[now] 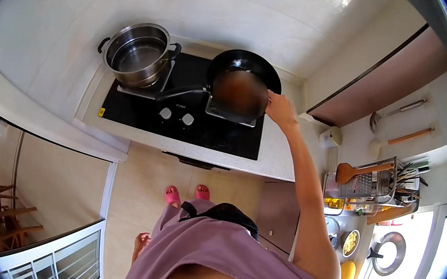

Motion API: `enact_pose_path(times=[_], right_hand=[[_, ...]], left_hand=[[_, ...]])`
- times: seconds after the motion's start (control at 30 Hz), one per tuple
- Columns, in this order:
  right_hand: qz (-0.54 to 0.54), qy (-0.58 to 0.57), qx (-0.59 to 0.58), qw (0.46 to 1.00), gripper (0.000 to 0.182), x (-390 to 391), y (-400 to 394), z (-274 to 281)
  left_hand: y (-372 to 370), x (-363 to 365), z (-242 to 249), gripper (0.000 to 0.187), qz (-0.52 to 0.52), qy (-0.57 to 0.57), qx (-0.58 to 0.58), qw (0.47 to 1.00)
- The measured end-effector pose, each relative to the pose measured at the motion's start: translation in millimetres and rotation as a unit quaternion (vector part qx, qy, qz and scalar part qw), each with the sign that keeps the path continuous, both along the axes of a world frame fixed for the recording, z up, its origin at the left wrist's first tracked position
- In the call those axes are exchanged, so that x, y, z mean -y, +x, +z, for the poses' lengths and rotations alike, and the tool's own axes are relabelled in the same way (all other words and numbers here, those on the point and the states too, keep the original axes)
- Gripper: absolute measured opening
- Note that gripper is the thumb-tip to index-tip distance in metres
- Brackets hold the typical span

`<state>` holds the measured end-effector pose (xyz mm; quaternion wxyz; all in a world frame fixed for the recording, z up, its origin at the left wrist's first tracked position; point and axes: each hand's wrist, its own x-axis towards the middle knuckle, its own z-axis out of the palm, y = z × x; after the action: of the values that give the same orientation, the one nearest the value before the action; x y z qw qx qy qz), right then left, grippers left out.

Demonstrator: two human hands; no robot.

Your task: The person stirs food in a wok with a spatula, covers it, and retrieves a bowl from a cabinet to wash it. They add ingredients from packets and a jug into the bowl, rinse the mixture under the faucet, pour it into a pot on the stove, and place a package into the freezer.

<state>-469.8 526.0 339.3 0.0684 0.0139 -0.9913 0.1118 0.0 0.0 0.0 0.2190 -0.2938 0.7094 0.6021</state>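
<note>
At the right side of a black wok [256,65], my right hand [280,108] reaches in with its fingers closed, fingertips right at the rim. A blurred, reddish-brown round patch [239,92] fills much of the wok beside them; I cannot tell what the fingers hold. The wok stands over the right burner, its long handle [182,92] pointing left. Low beside my left leg hangs my left hand [141,244], partly covered by my clothing, fingers loosely bent and apart, near no object.
A steel two-handled pot [136,53] stands on the left burner of the black hob [142,117]. Two knobs sit at the hob's front. To the right are a cup-like container [331,136], a utensil rack [360,185], a wooden spatula [346,173] and a bowl of yellow pieces [351,243].
</note>
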Motion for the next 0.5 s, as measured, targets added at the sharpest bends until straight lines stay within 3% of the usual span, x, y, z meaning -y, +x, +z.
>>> enact_pose_path(times=[0.17, 0.37, 0.5], right_hand=[[-0.008, 0.02, 0.02, 1.0, 0.023, 11, -10, -16], [-0.02, 0.027, 0.034, 0.999, 0.025, 21, -22, -28], [-0.023, 0.009, 0.002, 1.0, 0.026, 9, -22, -29]], left_hand=[[-19, 0, 16, 0.025, -0.003, 0.032, -0.08, 0.996], [-61, 0, 39, 0.025, -0.039, -0.017, -0.009, 0.999], [-60, -7, 42, 0.024, -0.007, -0.001, -0.001, 1.0]])
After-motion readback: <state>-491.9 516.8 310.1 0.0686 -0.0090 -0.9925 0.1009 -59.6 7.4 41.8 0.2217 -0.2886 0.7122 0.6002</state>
